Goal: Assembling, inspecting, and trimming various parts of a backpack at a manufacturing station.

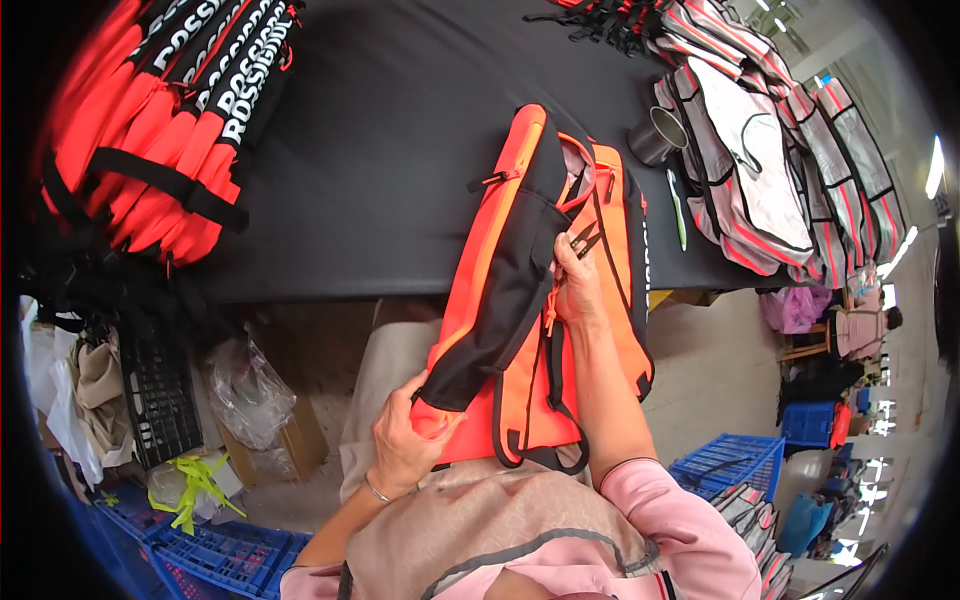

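Note:
An orange-red and black backpack [490, 290] lies slanted over the table's front edge and down onto my lap, its top partly unzipped with a grey lining showing. My left hand [408, 437] is closed on its lower left corner, thumb on the orange fabric. Against the middle of the bag rests my right hand [578, 285], fingers closed around small dark thread snips [586, 240] whose tips point up beside the opening. Orange zip pulls [551, 308] hang next to that hand. Part of the bag's front is hidden under my right forearm.
The black-covered table [370, 180] holds a strapped stack of red and black bags [170, 130] at left. At right are a metal cup [657, 136], a slim white-green tool [677, 210] and piled grey bags [750, 160]. Blue crates [728, 462] stand below, with clear plastic [248, 390] at lower left.

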The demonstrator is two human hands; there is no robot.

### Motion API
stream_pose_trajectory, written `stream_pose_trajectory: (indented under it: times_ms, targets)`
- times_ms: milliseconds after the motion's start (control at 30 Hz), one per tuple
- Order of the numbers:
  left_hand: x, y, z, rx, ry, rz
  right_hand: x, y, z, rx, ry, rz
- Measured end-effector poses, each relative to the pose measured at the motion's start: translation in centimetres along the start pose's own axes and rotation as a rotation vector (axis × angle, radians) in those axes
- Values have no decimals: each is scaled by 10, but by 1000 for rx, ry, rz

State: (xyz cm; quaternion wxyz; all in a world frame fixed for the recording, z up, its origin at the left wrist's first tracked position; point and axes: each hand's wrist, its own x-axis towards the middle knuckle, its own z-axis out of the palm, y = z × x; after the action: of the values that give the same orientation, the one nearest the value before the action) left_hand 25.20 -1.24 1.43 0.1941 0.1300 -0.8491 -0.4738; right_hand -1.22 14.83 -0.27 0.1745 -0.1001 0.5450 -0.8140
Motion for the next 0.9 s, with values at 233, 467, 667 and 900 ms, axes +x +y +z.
stream_pose_trajectory:
  times_ms: [233,467,667,900]
  targets:
    - [3,-5,2,24,21,21,-1,-5,10,-9,19,26]
    - [37,13,-25,264,-58,-10,6,-9,33,13,6,39]
    - [136,37,-29,150,97,272,21,-23,101,-273,-57,-27]
    - [182,-13,-52,-501,-221,-224,19,0,126,-407,-120,-73]
